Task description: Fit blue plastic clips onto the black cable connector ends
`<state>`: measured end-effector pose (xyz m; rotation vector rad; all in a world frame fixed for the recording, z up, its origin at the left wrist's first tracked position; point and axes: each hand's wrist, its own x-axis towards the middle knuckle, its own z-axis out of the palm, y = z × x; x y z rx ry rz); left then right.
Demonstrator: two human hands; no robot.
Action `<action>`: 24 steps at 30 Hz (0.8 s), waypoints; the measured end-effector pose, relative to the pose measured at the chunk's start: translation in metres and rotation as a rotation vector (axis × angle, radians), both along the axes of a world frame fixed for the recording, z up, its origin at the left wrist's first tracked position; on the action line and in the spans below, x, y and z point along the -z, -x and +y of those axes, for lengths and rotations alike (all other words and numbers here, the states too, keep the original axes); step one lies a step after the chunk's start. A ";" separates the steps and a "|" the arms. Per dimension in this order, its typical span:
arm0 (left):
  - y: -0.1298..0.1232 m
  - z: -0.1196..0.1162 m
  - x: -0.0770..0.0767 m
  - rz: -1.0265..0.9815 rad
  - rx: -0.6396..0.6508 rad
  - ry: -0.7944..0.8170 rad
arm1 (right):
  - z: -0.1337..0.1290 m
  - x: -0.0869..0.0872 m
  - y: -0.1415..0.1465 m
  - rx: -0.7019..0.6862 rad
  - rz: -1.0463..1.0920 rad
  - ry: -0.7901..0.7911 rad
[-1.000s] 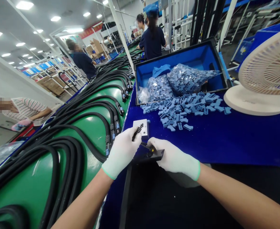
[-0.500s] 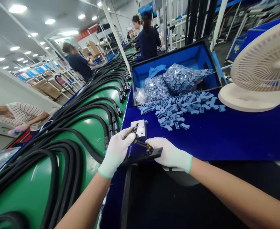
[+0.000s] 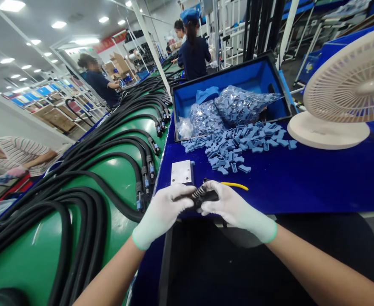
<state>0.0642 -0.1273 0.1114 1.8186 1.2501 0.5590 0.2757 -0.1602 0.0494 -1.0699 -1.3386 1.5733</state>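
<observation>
My left hand, in a white glove, is closed on one end of a dark part with a ribbed, spring-like section. Gripping its other, black end is my gloved right hand; the fingers hide much of the part. A tool with a yellow handle lies on the blue table just beyond my right hand, its head mostly hidden. A silver metal block with holes stands just past my left fingers. Small blue plastic clips lie in a loose pile farther back.
Behind the pile a blue crate holds bags of blue clips. At right stands a beige fan. Black cables with connectors cover the green surface at left. Several people work farther off.
The yellow-handled tool, earlier at my right hand, now lies on the table. My right hand has come up to the ribbed part beside my left. The long black strip no longer shows.
</observation>
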 end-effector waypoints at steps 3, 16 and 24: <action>-0.004 -0.006 0.002 0.103 0.112 0.001 | 0.000 -0.005 0.008 0.008 -0.002 -0.056; 0.004 0.012 0.033 -0.022 0.076 0.126 | 0.002 0.014 0.014 -0.020 0.211 0.017; 0.001 -0.022 0.040 0.131 -0.177 -0.169 | -0.003 0.013 0.019 0.223 0.263 0.066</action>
